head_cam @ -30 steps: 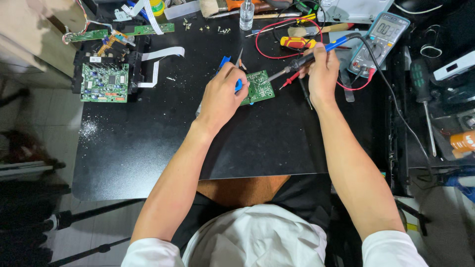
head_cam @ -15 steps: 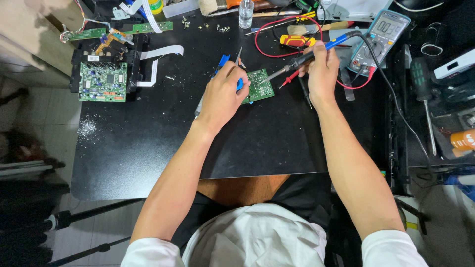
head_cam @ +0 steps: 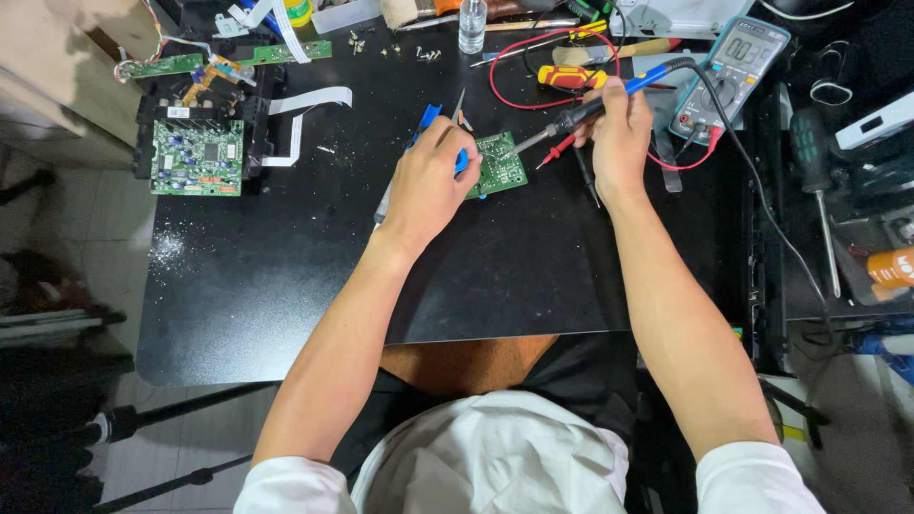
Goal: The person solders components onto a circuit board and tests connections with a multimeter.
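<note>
A small green circuit board lies on the black mat. My left hand rests at the board's left edge, closed on a blue-handled tool whose tip points away from me. My right hand grips a soldering iron with a black and blue handle; its metal tip touches the board's upper right corner. The iron's black cable runs off to the right.
A multimeter with red leads lies at the back right beside a red and yellow screwdriver. A larger green board in a black frame sits at the left with white ribbon cables. A small clear bottle, loose screws and tools line the back edge.
Both hands stay at the small board; the view has shifted slightly. The iron's tip remains at the board's corner.
</note>
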